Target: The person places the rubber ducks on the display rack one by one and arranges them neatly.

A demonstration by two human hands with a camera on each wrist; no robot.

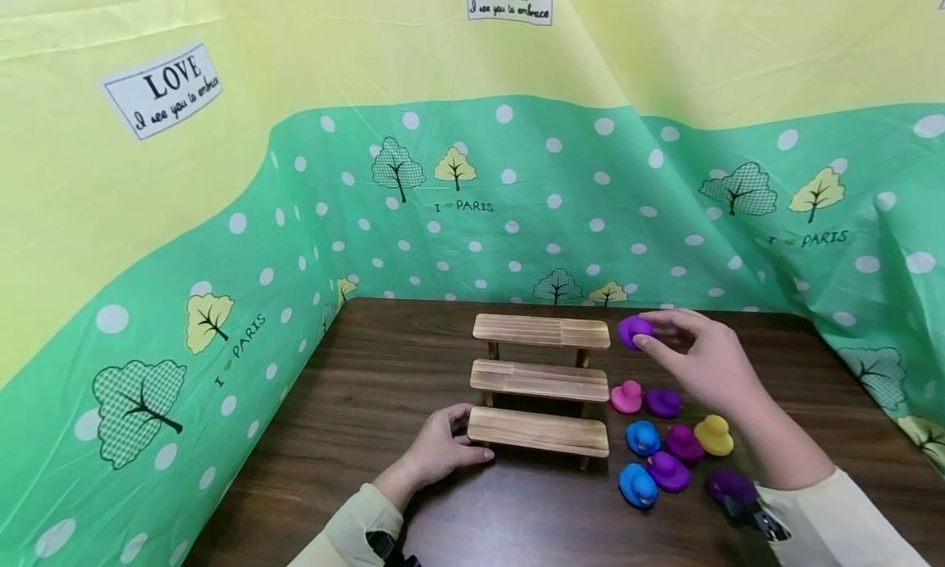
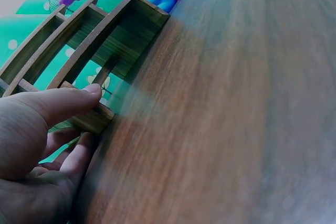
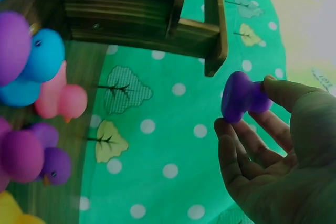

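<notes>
A three-tier wooden display stand [image 1: 539, 432] stands on the table, its shelves stepping up toward the back. At the left end of its lowest shelf, my left hand [image 1: 437, 448] grips the stand, and in the left wrist view the thumb [image 2: 73, 100] lies along the shelf end. My right hand [image 1: 701, 358] pinches a purple rubber duck [image 1: 635, 331] between thumb and fingers, raised just right of the top shelf. The right wrist view shows that duck [image 3: 242, 97] clear of the stand's edge. All three shelves hold nothing.
Right of the stand sit several rubber ducks: a pink duck [image 1: 627, 397], blue ducks [image 1: 638, 485], purple ones [image 1: 668, 471] and a yellow duck [image 1: 713, 436]. Another dark purple duck [image 1: 727, 485] is partly hidden by the right wrist strap. A patterned cloth [image 1: 517, 247] hangs behind the table.
</notes>
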